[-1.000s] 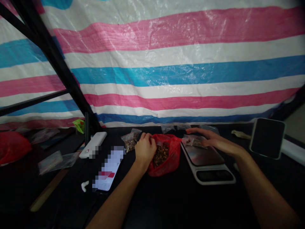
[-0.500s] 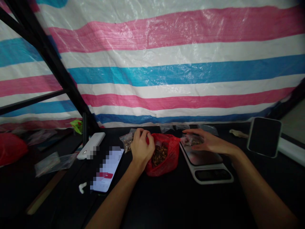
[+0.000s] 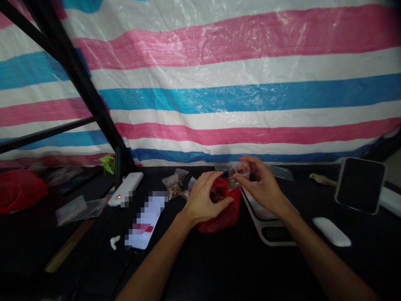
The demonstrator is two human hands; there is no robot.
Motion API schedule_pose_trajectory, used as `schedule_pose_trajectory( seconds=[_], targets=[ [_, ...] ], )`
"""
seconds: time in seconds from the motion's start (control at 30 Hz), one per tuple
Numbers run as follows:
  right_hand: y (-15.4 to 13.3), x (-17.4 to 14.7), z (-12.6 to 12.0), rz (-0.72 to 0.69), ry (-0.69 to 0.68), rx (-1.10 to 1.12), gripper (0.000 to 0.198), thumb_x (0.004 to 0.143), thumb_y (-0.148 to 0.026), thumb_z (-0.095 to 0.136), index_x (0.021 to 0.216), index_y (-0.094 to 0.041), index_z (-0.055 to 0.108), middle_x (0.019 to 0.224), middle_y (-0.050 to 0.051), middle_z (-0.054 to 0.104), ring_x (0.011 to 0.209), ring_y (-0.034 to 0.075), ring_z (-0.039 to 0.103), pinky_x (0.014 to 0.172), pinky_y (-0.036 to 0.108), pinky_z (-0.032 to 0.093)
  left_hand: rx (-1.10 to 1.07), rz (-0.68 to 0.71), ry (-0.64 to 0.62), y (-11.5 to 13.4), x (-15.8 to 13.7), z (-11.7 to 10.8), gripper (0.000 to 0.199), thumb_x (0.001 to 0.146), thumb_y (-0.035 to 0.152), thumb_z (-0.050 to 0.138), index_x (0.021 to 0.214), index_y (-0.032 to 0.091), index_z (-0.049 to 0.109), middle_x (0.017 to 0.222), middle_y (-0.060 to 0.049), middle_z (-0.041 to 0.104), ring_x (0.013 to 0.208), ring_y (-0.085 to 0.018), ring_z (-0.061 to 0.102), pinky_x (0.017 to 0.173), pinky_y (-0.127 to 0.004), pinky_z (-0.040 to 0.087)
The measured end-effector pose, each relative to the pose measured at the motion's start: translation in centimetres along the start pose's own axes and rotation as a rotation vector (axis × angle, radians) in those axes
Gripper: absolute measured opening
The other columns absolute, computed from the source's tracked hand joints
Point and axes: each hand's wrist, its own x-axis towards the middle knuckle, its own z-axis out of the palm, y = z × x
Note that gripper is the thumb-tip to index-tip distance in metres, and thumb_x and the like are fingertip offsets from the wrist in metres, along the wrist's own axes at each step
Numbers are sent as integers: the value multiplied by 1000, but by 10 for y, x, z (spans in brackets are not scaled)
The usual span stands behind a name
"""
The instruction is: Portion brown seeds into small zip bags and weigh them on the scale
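Observation:
My right hand (image 3: 265, 184) is closed on a small clear plastic cup (image 3: 239, 170) with some brown bits in it, raised between the red bag and the scale. My left hand (image 3: 205, 200) is over the red plastic bag (image 3: 227, 217), thumb and fingers spread apart. Brown dried pieces (image 3: 217, 195) show inside the bag's mouth, partly covered by that hand. Just right of the bag lies a white kitchen scale (image 3: 266, 241), its plate partly hidden under my right hand and forearm. Small clear bags of brown pieces (image 3: 173, 187) lie left of my left hand.
A lit phone (image 3: 148, 221), a white power bank (image 3: 127, 188) and a white earbud (image 3: 115, 242) lie at left. To the right are a white oval case (image 3: 332, 231) and a dark-screened device (image 3: 360, 185). A striped sheet (image 3: 234, 96) hangs behind the table.
My right hand has lifted the clear cup off the scale and brought it left beside the red bag. My left hand has moved from the small bags to over the red bag, fingers spreading.

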Motion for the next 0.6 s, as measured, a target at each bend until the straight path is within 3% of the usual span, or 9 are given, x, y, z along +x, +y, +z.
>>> schedule_pose_trajectory(
  seconds=[0.13,0.23,0.33,0.43,0.5,0.6],
  targets=[
    [-15,-19,37,47,-220,80,57,85,-25,77,137,-32,55,133,5,66,118,24,66,105,41,53,-91,-43,-23,-5,-1,5,68,82,21,70,146,24,46,140,-11,64,126,-29,62,110,-47,50],
    [-15,-21,41,29,-226,67,56,92,-22,67,144,-31,49,135,7,64,118,23,66,105,42,53,-175,-152,55,-12,0,4,60,84,14,63,141,25,50,132,-9,68,118,-26,68,104,-42,53],
    [-8,-14,36,-98,-205,-133,37,94,-12,55,126,-28,61,122,6,69,112,23,65,102,43,51,-222,-229,174,-19,3,-3,51,86,16,63,135,23,53,123,-6,70,109,-23,69,100,-38,54],
    [-2,-6,36,-215,-437,-383,37,91,-3,50,112,-27,70,117,5,72,116,25,62,103,46,45,-269,-236,208,-23,6,-8,45,87,17,64,131,21,55,120,-6,70,108,-21,69,100,-35,53],
    [-1,-4,38,-255,-563,-476,43,88,0,50,115,-27,71,118,5,73,120,26,60,104,47,42,-291,-236,211,-26,6,-8,42,87,18,64,129,21,56,116,-5,71,104,-20,69,97,-33,54],
    [1,-6,41,-268,-627,-553,52,84,1,53,126,-26,70,125,6,72,124,27,55,106,47,37,-259,-249,177,-29,3,-6,42,86,16,62,128,21,56,109,-4,72,96,-20,71,90,-32,55]
  ],
)
